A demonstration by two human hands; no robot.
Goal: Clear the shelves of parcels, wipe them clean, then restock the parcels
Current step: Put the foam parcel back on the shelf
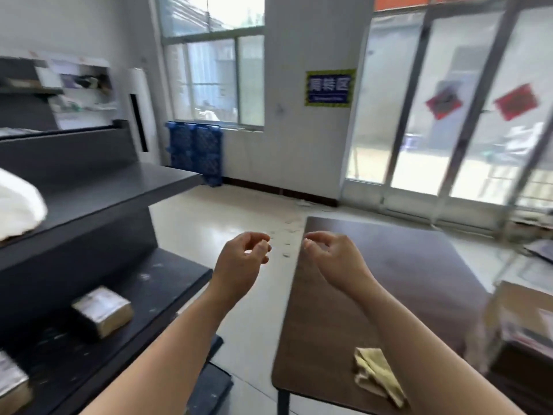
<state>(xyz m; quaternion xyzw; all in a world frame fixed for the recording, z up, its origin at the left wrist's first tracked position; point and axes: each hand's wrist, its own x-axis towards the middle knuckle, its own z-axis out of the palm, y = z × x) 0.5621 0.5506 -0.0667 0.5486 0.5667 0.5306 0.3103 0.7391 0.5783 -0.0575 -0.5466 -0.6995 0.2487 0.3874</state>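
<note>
parcel (pixel 103 311) seen lower left on shelf (pixel 167 283) | judged light, stiff, tape-slick; to be gripped across its sides | left hand (pixel 242 259) and right hand (pixel 332 256) raised mid-frame, fingers (pixel 263 247) loosely curled, nothing held

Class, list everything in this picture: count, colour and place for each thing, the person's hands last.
shelves: one unit, dark grey, left
boxes: two, brown, lower shelf
bag: one, white, middle shelf, left edge
table: one, dark brown, right of shelves
cloth: one, pale yellow, table's near end
pallets: two, blue, against far wall under window
sign: one, blue and yellow, pillar
squares: two, red, glass doors
carton: one, brown, right edge
left hand: one, empty, loosely curled, above floor
right hand: one, empty, loosely curled, above table's left edge
</note>
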